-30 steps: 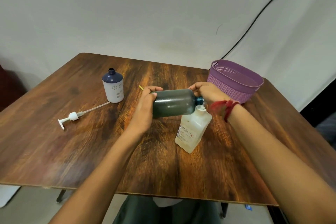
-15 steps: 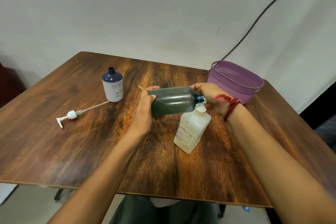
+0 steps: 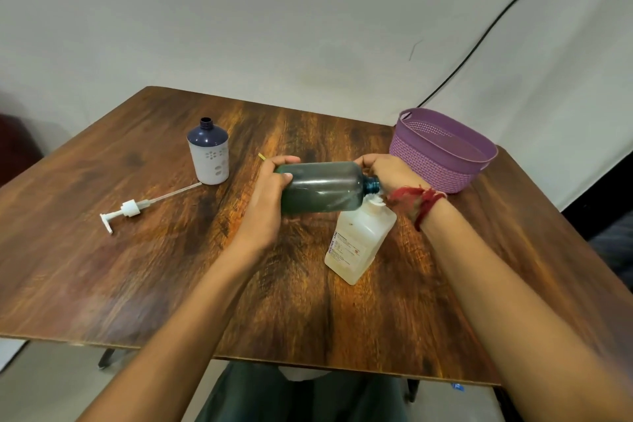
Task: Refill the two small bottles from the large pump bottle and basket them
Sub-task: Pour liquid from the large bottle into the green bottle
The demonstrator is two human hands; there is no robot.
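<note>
**A:** Where's the green pump bottle (image 3: 322,187)?
**B:** Sideways above the table (image 3: 137,267), your L hand (image 3: 265,202) gripping its base, your R hand (image 3: 387,169) curled round its neck; mouth just over the white bottle (image 3: 356,247), upright beneath.
**A:** Rest?
**B:** Navy-white bottle (image 3: 208,156) upright at left, pump (image 3: 130,209) lying near it; purple basket (image 3: 442,161) behind R hand.

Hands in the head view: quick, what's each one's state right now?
Left hand: closed, gripping the base of the dark green bottle, held sideways.
Right hand: closed, gripping the same bottle near its neck, over the white bottle.
</note>
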